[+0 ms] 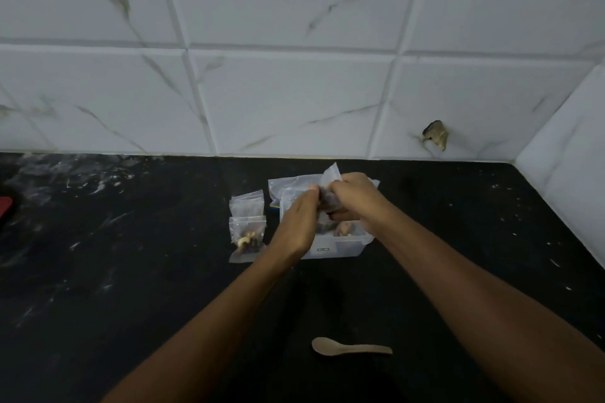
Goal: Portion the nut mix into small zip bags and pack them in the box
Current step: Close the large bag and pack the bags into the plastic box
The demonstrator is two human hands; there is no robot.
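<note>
Red object [5, 206]: showing only as a sliver at the far left edge of the black speckled bench [131, 288]; kind not readable.

Filled zip bags, 2: lying on the bench just left of the box. Rear zip bag [246, 203] sitting nearer the wall; front zip bag [248, 239] lying nearer the camera, showing pale and dark nuts inside, its top edge touching or slightly overlapping the rear one.

Left hand [299, 226]: reaching over the box, its fingertips pinching the held zip bag [328, 198] at its left side.

Clear plastic box [330, 247]: standing on the bench at centre, holding nut mix [343, 228] that is partly hidden behind the hands. Larger clear bags [291, 185] are lying behind it toward the wall; a small blue item is peeking out beside them, too hidden to name.

Right hand [355, 195]: curling round the held zip bag from the right, so both grips are clamped on this 1 bag, which is hanging above the box with dark contents showing.

Small wooden spoon [352, 347]: lying flat on the bench, well apart from the box, between the 2 forearms, bowl pointing left.

White marble-pattern wall tiles [294, 91]: rising behind the bench, with a broken hole [435, 135] at lower right.
</note>
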